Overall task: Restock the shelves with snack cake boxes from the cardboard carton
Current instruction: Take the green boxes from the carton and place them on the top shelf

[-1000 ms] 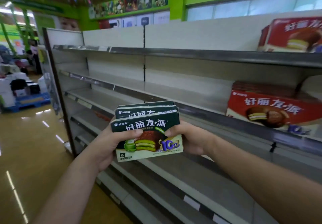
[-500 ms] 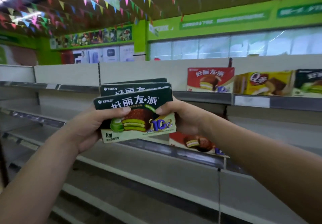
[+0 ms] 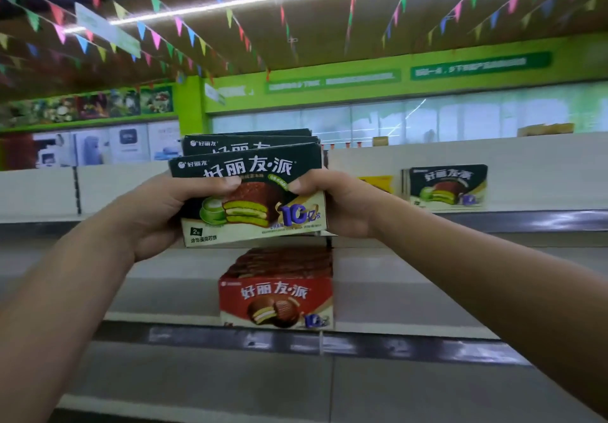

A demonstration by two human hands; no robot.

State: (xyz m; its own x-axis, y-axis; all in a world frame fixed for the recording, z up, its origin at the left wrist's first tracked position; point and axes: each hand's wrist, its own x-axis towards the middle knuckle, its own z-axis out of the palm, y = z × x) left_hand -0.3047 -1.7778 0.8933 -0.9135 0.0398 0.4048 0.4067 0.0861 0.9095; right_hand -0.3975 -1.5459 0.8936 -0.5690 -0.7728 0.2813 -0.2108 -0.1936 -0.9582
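Note:
A stack of dark green snack cake boxes [image 3: 253,195] is held upright at chest height in front of the top shelf [image 3: 526,220]. My left hand [image 3: 158,212] grips its left side and my right hand [image 3: 342,205] grips its right side, thumbs on the front face. A single matching green box [image 3: 447,187] stands on the top shelf to the right. Directly below the stack, a row of red snack cake boxes [image 3: 276,300] sits on the second shelf [image 3: 411,327]. The cardboard carton is out of view.
A yellow box [image 3: 376,183] peeks out on the top shelf behind my right hand. The shelf boards left and right of the red boxes are bare. A lower shelf [image 3: 197,386] runs below. Green walls and bunting flags hang beyond.
My view has swung right and upward along the shelving. The held stack has risen to top-shelf height, and the red boxes now sit straight below it. Both hands keep their grip.

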